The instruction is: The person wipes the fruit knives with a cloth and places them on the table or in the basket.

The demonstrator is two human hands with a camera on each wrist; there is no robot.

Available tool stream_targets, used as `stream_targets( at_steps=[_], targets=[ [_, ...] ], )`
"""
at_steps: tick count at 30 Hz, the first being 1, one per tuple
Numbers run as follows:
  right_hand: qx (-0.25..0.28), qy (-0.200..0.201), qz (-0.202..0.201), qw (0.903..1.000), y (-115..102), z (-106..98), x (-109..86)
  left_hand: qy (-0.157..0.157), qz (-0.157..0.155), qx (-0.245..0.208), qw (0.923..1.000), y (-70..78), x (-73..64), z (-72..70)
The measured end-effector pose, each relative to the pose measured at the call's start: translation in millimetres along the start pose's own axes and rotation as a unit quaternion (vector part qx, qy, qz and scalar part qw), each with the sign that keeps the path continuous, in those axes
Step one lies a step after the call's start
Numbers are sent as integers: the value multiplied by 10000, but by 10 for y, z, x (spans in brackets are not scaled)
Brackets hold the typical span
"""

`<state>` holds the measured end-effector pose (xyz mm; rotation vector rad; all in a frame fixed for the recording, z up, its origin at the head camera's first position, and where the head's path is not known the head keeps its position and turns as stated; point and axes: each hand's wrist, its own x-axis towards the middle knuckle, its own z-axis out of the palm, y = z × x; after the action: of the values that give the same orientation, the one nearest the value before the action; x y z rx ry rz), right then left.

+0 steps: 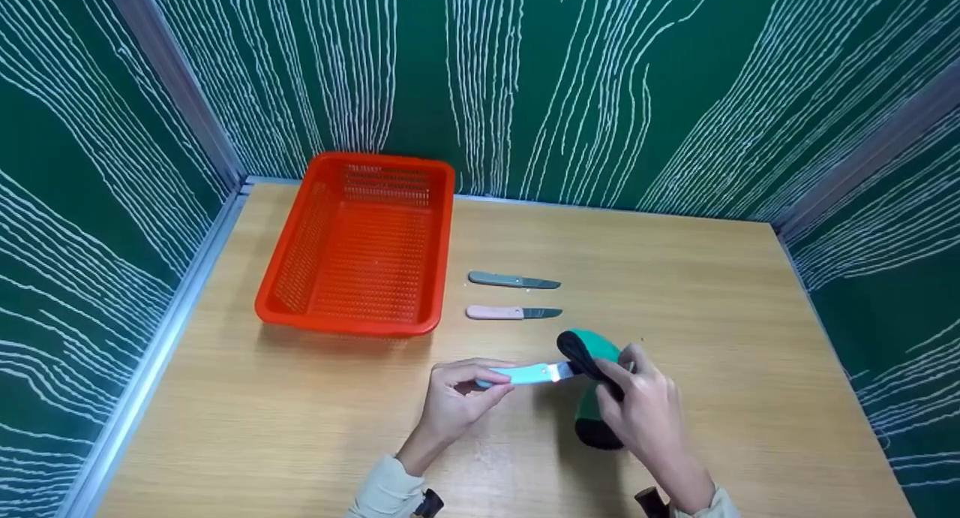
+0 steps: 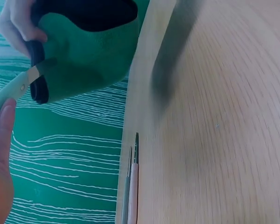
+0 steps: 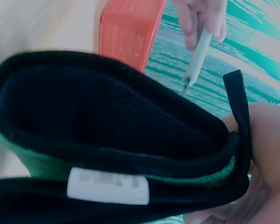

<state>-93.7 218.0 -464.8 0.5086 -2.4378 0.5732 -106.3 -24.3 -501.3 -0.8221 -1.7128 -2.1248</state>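
My left hand (image 1: 454, 394) pinches the mint-blue handle of a small paring knife (image 1: 529, 374) between thumb and fingers. Its blade points right, toward a green cloth item with black edging (image 1: 600, 345). My right hand (image 1: 649, 405) grips that item by its black edge, holding it above the table. In the right wrist view, the item bulges open to a dark lining, with a white label (image 3: 107, 185) and a black loop (image 3: 237, 88). The left wrist view has the blade overlapping the cloth (image 2: 88, 56); I cannot tell whether they touch.
Two more paring knives, one grey-green (image 1: 495, 279) and one pink-handled (image 1: 495, 312), lie side by side beyond my hands, blades to the right. A red plastic basket (image 1: 349, 328) stands at the left on the wooden table (image 1: 697, 293). Green walls with white lines surround the table's back and sides.
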Motion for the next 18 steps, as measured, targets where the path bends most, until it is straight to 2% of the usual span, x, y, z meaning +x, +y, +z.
stream_targets(
  at_steps=[5,9,14,18],
  targets=[
    [23,-9,252,9997,143,-72,-52,0,-217,-5,9998,7,-19,-17],
    [-26,105,660,9978,228,-146,-98,-41,-647,9,9979,25,-30,-27],
    [321,660,1150,9906,289,-244,-99,-104,-987,72,9950,41,-34,-39],
    [622,1120,1318,9830,278,-322,-61,-106,-918,137,9956,44,-29,-34]
  ],
)
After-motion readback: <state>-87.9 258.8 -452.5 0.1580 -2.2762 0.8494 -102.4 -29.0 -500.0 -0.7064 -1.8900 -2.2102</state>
